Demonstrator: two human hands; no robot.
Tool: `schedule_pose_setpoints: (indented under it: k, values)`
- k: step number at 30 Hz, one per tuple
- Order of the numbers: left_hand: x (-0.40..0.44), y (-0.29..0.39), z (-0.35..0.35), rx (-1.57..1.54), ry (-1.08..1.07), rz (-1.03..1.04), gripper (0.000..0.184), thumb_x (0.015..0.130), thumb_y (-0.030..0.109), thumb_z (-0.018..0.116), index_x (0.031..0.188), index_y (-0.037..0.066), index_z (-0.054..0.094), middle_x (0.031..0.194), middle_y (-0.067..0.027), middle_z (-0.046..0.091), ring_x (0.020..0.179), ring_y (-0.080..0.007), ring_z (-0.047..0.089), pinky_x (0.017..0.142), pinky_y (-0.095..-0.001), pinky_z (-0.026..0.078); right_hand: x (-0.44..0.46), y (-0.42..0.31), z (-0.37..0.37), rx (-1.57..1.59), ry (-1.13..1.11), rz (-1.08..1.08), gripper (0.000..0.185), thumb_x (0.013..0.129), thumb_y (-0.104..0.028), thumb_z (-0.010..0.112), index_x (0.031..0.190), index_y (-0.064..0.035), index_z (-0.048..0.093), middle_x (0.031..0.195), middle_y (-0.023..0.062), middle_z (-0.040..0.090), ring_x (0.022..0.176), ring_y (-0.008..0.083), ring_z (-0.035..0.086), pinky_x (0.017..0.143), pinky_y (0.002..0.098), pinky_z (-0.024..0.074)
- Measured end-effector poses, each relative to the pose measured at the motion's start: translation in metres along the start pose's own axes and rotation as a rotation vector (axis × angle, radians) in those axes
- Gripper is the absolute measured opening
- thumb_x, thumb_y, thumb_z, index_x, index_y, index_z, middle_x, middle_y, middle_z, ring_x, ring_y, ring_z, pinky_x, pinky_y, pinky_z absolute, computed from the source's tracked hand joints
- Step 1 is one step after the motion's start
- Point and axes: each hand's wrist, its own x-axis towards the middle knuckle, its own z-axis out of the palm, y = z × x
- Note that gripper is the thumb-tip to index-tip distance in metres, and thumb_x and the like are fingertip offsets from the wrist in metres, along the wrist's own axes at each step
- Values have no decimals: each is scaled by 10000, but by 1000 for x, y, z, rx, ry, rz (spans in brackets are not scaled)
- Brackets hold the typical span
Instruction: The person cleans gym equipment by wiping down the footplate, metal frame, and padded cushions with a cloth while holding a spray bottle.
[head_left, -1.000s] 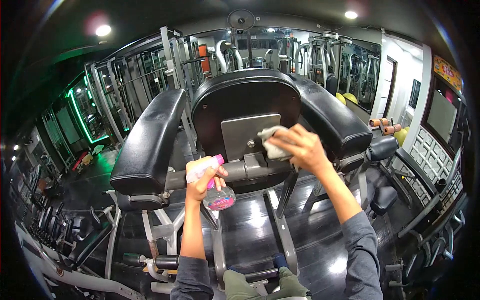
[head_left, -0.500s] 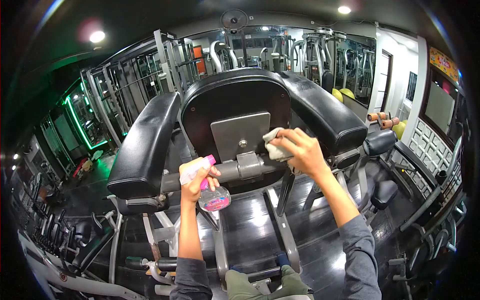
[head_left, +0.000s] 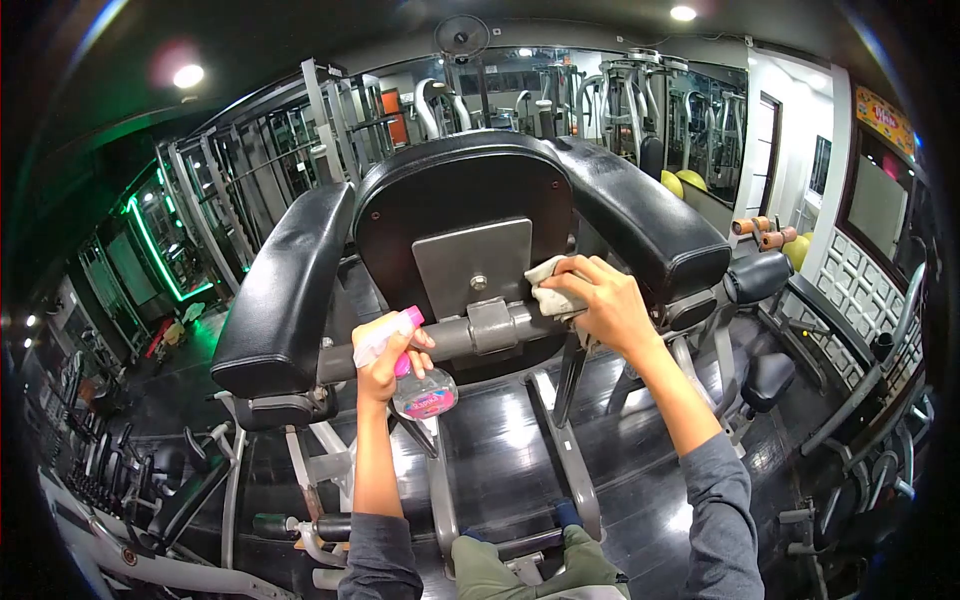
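Note:
My left hand point(head_left: 384, 357) is closed round the neck of a spray bottle point(head_left: 428, 396), which has a pink nozzle, a clear body and a pink label. In my right hand point(head_left: 612, 303) is a bunched whitish cloth point(head_left: 548, 286), held against or just over the grey crossbar point(head_left: 455, 340) near its right part. Behind the bar stands a black padded backrest point(head_left: 470, 200) with a grey metal plate point(head_left: 475, 268) bolted to its back. Black arm pads flank it, the left pad point(head_left: 285, 290) and the right pad point(head_left: 650, 225). The cloth hides part of the bar.
Grey frame legs point(head_left: 563, 450) run along the dark floor towards my feet. A roller-padded machine point(head_left: 760, 280) stands at right. Dumbbells point(head_left: 105, 460) are racked at far left. Mirrors and more gym machines line the back, with a fan point(head_left: 462, 38) above.
The view has shifted slightly, so the machine sits a little further left. My right hand stays at the crossbar with the cloth, and my left hand keeps hold of the spray bottle.

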Motion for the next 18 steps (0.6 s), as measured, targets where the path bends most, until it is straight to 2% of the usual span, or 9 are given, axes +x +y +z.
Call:
schedule_pose_setpoints:
  k: [2,4,9,12,13,15,16,18]
  values:
    - [0,-2,0,-12,6,-1,305,931,196,566,810,-81,606,739,-191,646,467,-202,607,456,-277,504,4,-1,-8,-14,-53,25,451,563,8,701,976,-173,701,949,-5,632,855,233,640,726,343,544]
    - [-1,-1,-1,-22,18,-2,302,930,195,565,812,-81,607,739,-189,646,470,-201,608,455,-275,503,13,-4,-18,-80,-296,73,441,564,12,693,966,-168,717,932,10,639,864,246,641,748,361,535]
    - [0,-1,0,-9,9,6,295,931,189,561,816,-79,604,744,-185,648,478,-201,612,452,-271,499,28,-7,-14,-164,-465,29,426,592,7,678,989,-140,731,940,47,668,924,265,648,798,381,526]
    - [0,-2,0,0,14,6,290,933,184,560,813,-76,605,745,-185,648,479,-201,613,449,-268,497,37,-4,-18,-107,-524,-41,457,582,4,673,1013,-140,724,948,38,679,906,256,649,781,378,533]
    - [0,-1,0,2,14,9,290,933,184,560,813,-76,605,745,-185,648,479,-201,613,449,-268,497,39,-4,-19,-107,-520,-42,457,582,4,673,1013,-140,724,948,38,679,906,256,649,781,378,533]
    - [0,0,1,-13,9,25,290,937,182,558,806,-72,608,744,-184,647,480,-201,613,447,-266,496,41,-2,-22,27,-236,-187,497,590,11,652,1049,-172,704,950,6,674,854,236,650,710,355,552]
    - [0,0,1,-13,10,28,290,937,182,558,806,-72,608,744,-184,647,480,-201,613,447,-266,496,40,-2,-20,26,-235,-190,497,590,11,652,1049,-172,704,950,6,674,854,236,650,710,355,552]
    - [-1,-1,1,-6,14,19,286,937,180,557,812,-73,607,744,-185,646,480,-201,611,448,-268,497,31,-7,-10,23,32,-164,531,582,28,633,1066,-180,692,969,-24,672,842,207,632,691,326,554]
